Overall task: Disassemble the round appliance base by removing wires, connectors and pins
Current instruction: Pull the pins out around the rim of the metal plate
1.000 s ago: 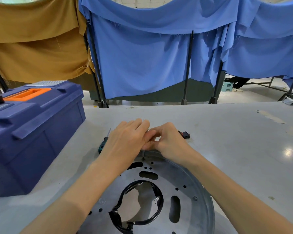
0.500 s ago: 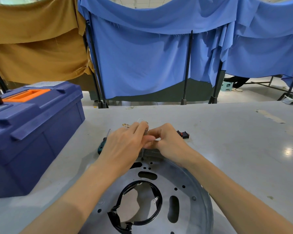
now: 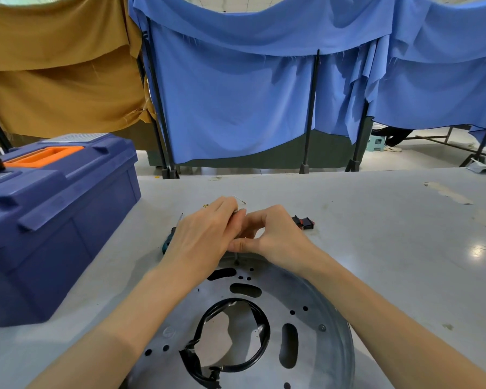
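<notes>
The round metal appliance base (image 3: pixel 314 318) lies flat on the table in front of me, with slots, holes and a black wire loop (image 3: pixel 253 360) round its centre opening. Both hands meet at its far rim. My left hand (image 3: pixel 205 237) pinches a small clear wire piece with metal ends (image 3: pixel 240 202) that sticks out past its fingertips. My right hand (image 3: pixel 272 234) has its fingers curled against the left hand's fingertips, thumb pressed low; a thin pin (image 3: pixel 237 259) shows just below the thumb. What the right fingers pinch is hidden.
A blue toolbox (image 3: pixel 54 220) with an orange handle stands at the left. A teal-handled screwdriver (image 3: pixel 170 240) lies partly under my left hand. A small black and red connector (image 3: pixel 303 221) lies on the table right of my hands. Blue and tan cloth screens hang behind.
The clear wire piece has come up into view beyond my left fingertips. Both hands stay together at the base's far rim, shifted slightly.
</notes>
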`<move>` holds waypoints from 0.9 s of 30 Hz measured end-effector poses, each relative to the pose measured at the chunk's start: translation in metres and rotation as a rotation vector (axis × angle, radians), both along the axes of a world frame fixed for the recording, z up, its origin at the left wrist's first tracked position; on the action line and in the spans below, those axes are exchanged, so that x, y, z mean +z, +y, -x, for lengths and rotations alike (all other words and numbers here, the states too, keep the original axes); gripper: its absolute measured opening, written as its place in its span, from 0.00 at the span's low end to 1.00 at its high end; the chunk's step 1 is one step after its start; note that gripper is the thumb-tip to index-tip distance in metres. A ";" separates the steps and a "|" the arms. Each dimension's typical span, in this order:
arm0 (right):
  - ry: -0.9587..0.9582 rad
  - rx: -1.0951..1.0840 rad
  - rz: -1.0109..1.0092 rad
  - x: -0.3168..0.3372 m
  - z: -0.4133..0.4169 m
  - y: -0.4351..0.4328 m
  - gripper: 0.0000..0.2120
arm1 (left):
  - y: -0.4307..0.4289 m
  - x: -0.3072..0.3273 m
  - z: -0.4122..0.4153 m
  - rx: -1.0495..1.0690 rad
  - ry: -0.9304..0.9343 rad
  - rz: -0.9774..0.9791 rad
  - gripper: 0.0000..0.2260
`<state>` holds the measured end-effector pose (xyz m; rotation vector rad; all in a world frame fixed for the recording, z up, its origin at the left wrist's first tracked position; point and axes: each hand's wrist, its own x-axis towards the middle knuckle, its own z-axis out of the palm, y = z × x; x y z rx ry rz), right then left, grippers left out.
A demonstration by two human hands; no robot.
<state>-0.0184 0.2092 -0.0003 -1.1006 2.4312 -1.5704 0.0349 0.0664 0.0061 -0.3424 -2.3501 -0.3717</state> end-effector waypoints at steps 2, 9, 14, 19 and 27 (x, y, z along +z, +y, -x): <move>0.030 -0.020 0.001 0.000 0.001 0.000 0.10 | -0.001 0.001 0.001 0.029 0.028 0.009 0.12; 0.079 0.006 -0.022 -0.001 0.001 0.000 0.06 | -0.002 0.002 0.000 0.115 0.118 0.038 0.17; 0.026 -0.028 -0.032 0.001 0.003 0.002 0.04 | -0.005 -0.005 -0.007 0.045 0.042 0.128 0.13; 0.002 -0.023 -0.042 0.001 0.004 0.002 0.03 | -0.001 -0.003 -0.003 0.043 0.018 0.136 0.11; 0.037 0.005 -0.006 0.001 -0.001 0.001 0.06 | -0.001 -0.004 0.002 0.135 0.117 -0.047 0.14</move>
